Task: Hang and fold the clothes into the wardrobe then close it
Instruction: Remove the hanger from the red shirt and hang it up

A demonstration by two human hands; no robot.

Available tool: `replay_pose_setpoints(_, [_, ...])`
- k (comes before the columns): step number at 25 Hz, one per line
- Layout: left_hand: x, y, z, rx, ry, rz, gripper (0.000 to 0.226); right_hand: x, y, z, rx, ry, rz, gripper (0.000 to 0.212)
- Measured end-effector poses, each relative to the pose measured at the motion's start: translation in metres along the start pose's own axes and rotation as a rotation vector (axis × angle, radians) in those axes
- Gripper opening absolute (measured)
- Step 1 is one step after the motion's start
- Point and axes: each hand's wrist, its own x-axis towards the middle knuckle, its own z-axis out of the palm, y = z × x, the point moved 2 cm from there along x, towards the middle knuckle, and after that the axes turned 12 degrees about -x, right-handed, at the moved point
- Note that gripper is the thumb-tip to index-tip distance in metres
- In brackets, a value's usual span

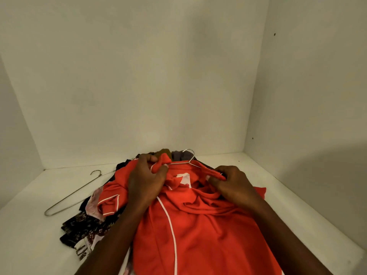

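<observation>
Soft, light red shirt with white piping (190,231) lies at six o'clock; left hand (146,181) and right hand (235,185) pinch its shoulders onto the thin metal wire hanger (179,163). It probably slips: grip the shoulder seams.

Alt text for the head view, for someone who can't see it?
The left hand and right hand grip a red garment at its collar over a wire hanger, on a clothes pile in a white wardrobe. A spare hanger lies left.

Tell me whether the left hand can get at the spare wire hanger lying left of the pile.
Probably yes: the spare hanger lies mostly uncovered beside the left hand, nothing between, though its fingers now grip the red garment.
</observation>
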Motion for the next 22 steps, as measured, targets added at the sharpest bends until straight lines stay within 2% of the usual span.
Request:
replay_pose_setpoints(1, [0.000, -0.005, 0.000, -0.084, 0.011, -0.008, 0.031, 0.000, -0.001, 0.001, 0.011, -0.003, 0.020, 0.013])
replay_pose_setpoints(2, [0.002, -0.008, -0.001, -0.241, 0.019, -0.056, 0.029, 0.001, -0.002, 0.001, 0.153, -0.009, 0.071, 0.013])
replay_pose_setpoints(4, [0.004, -0.006, -0.004, -0.520, -0.016, -0.124, 0.030, 0.005, -0.012, 0.002, 0.706, -0.019, 0.186, 0.008])
replay_pose_setpoints(5, [0.002, -0.001, -0.005, -0.519, -0.027, -0.066, 0.036, 0.009, -0.017, 0.003, 0.925, 0.006, 0.211, 0.020])
replay_pose_setpoints(6, [0.000, 0.005, -0.006, -0.392, -0.032, 0.057, 0.041, 0.014, -0.021, 0.007, 1.018, 0.040, 0.217, 0.034])
replay_pose_setpoints(8, [-0.006, 0.014, 0.000, -0.026, -0.028, 0.323, 0.034, 0.020, -0.026, 0.023, 0.900, 0.102, 0.230, 0.054])
replay_pose_setpoints(9, [-0.007, 0.019, 0.004, 0.084, -0.065, 0.391, 0.024, 0.021, -0.028, 0.032, 0.781, 0.133, 0.246, 0.056])
replay_pose_setpoints(10, [-0.004, 0.021, 0.009, 0.162, -0.148, 0.367, 0.020, 0.019, -0.030, 0.041, 0.675, 0.173, 0.267, 0.054])
replay_pose_setpoints(12, [0.006, 0.017, 0.020, 0.374, -0.318, 0.244, 0.031, 0.013, -0.034, 0.051, 0.513, 0.258, 0.310, 0.051])
replay_pose_setpoints(13, [0.010, 0.014, 0.024, 0.474, -0.369, 0.236, 0.037, 0.010, -0.035, 0.055, 0.428, 0.279, 0.324, 0.051])
replay_pose_setpoints(14, [0.012, 0.013, 0.027, 0.538, -0.404, 0.251, 0.040, 0.005, -0.036, 0.058, 0.335, 0.277, 0.319, 0.050])
replay_pose_setpoints(16, [0.007, 0.007, 0.030, 0.570, -0.464, 0.289, 0.040, -0.003, -0.033, 0.071, 0.177, 0.165, 0.304, 0.045])
replay_pose_setpoints(18, [0.003, -0.003, 0.027, 0.509, -0.498, 0.316, 0.035, -0.008, -0.027, 0.079, 0.230, 0.077, 0.279, 0.039])
replay_pose_setpoints(20, [0.005, -0.011, 0.023, 0.435, -0.523, 0.329, 0.034, -0.012, -0.018, 0.081, 0.481, 0.039, 0.291, 0.017])
replay_pose_setpoints(22, [0.006, -0.013, 0.022, 0.321, -0.540, 0.341, 0.032, -0.019, -0.018, 0.081, 0.763, 0.003, 0.304, 0.020])
